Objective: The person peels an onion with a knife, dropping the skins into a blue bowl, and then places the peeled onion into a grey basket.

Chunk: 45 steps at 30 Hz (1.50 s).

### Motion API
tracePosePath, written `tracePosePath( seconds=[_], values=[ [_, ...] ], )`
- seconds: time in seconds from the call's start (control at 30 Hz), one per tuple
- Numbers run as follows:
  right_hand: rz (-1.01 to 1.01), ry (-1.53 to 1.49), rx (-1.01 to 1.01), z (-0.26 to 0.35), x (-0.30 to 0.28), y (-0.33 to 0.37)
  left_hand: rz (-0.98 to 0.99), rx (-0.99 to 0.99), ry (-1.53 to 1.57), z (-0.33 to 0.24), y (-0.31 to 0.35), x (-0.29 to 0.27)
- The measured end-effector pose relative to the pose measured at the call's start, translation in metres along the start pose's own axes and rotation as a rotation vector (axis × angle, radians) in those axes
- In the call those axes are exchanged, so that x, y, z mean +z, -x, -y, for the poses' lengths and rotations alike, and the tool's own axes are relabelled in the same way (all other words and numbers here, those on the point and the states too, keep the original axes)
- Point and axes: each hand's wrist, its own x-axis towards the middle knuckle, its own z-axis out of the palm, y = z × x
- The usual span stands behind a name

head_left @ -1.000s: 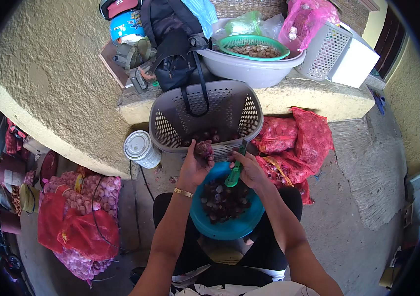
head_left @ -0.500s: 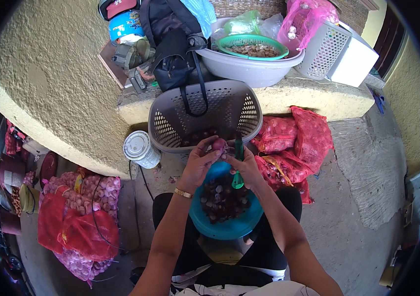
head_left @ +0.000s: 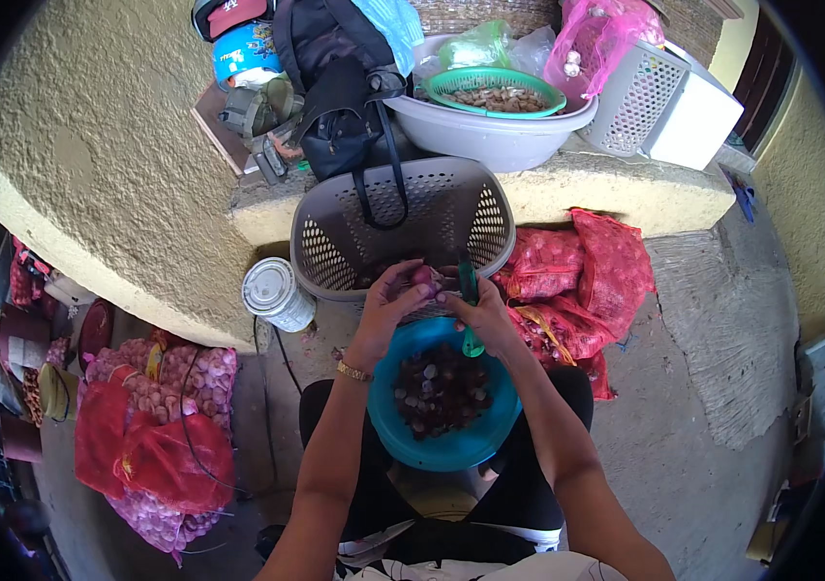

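Observation:
In my left hand (head_left: 388,308) is a small red onion (head_left: 422,276), held in the fingertips over the near edge of a grey perforated basket (head_left: 335,198). My right hand (head_left: 486,318) is wrapped round a green-handled knife (head_left: 472,343), with its fingertips close to the onion; the blade is hard to make out. Below both hands, between my knees, stands a blue basin (head_left: 388,426) with many dark red onions (head_left: 442,387) in it. More onions lie in the shadowed bottom of the basket, partly hidden by my hands.
Red mesh sacks (head_left: 616,271) of onions lie right of the basket. A white paint can (head_left: 279,290) stands left of it. Pink mesh sacks (head_left: 156,426) sit far left. On the ledge are a black bag (head_left: 340,121) and a large pale tub (head_left: 490,145).
My left hand has shifted slightly, and the onion sits a little farther from me. My right hand and the knife have moved slightly away from me.

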Motion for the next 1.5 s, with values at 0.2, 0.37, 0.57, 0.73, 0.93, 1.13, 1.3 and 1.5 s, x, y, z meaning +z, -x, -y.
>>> tracePosePath(
  seconds=[0.2,0.37,0.57,0.73,0.93,1.13,1.3,1.5],
  values=[
    [-0.12,-0.152,0.102,0.001,0.005,-0.001,-0.099,-0.102,0.26,0.011,-0.004,-0.015],
    [-0.002,-0.158,0.0,-0.014,-0.016,-0.009,-0.151,-0.15,0.335,0.011,-0.007,-0.004],
    [0.125,0.004,-0.133,0.005,-0.006,0.002,0.025,-0.151,0.327,0.009,-0.003,-0.01],
    [0.08,0.569,-0.385,0.025,-0.005,0.012,-0.002,-0.238,0.254,0.011,-0.006,-0.007],
    [-0.058,0.928,-0.345,0.024,-0.003,0.012,-0.036,-0.31,0.249,0.009,-0.005,0.01],
    [-0.158,1.048,-0.559,0.012,-0.005,0.007,-0.013,-0.357,0.169,0.026,-0.009,-0.001],
    [-0.158,1.082,-0.516,0.019,-0.002,0.009,-0.006,-0.338,0.062,0.032,-0.008,-0.005],
    [-0.164,1.113,-0.5,0.026,0.001,0.011,-0.025,-0.342,-0.091,0.022,-0.003,0.001]
  ],
)
